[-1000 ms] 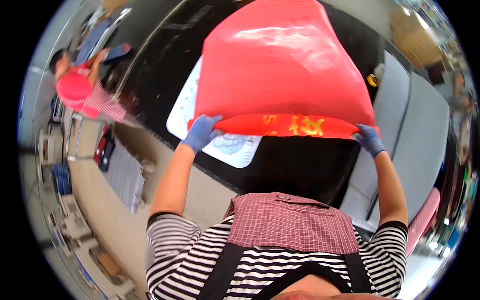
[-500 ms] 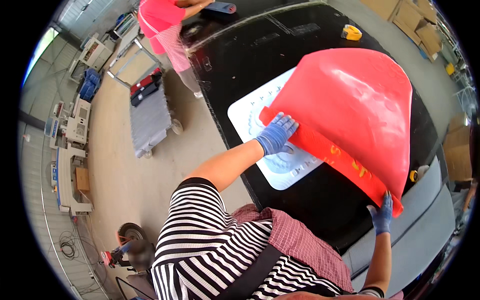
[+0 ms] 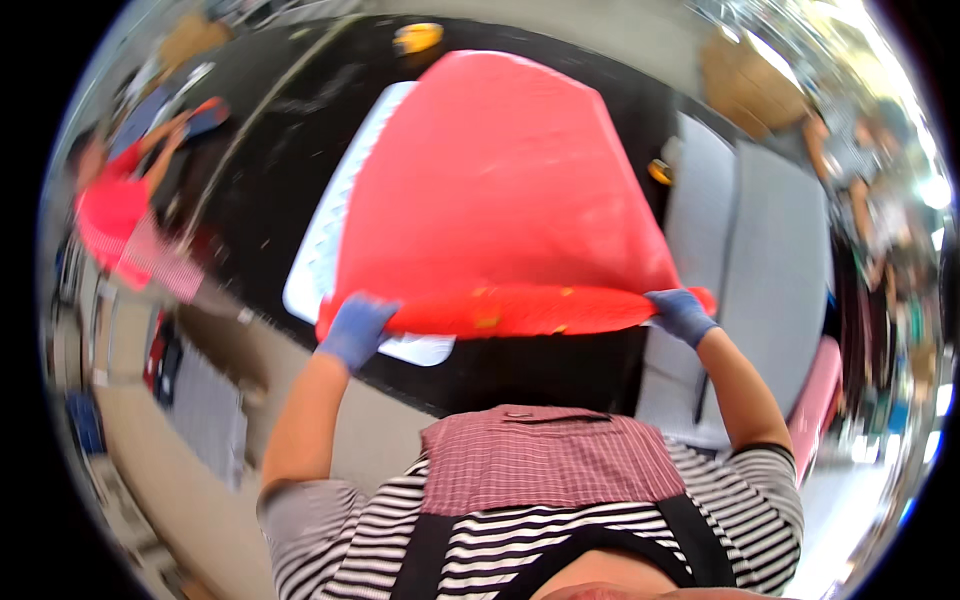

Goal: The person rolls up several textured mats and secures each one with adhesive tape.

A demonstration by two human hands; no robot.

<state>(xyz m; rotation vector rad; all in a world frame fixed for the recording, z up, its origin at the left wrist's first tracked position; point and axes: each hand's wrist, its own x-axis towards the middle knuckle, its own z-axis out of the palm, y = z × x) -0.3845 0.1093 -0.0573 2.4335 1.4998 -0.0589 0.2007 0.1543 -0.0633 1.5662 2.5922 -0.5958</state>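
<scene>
A large red plastic mat (image 3: 490, 180) lies on the black table (image 3: 265, 190), its near edge rolled into a thick tube with yellow marks on it. My left hand (image 3: 358, 328), in a blue glove, is closed round the left end of the roll. Near the other end, my right hand (image 3: 682, 315), also in a blue glove, grips the roll. Beneath the red mat, a pale blue mat (image 3: 424, 350) with a raised pattern sticks out on the left and at the near left corner.
A yellow tape measure (image 3: 418, 38) lies at the far side; a small yellow object (image 3: 660, 171) is right of the mat. Long grey pads (image 3: 775, 280) flank the table on the right, near a cardboard box (image 3: 750, 85). Another person (image 3: 115, 220) works at left, beside a cart (image 3: 208, 410).
The view has swung round, so the roll now runs almost level before me. My left hand has moved to the roll's left end and closed on it; my right hand now grips the right end.
</scene>
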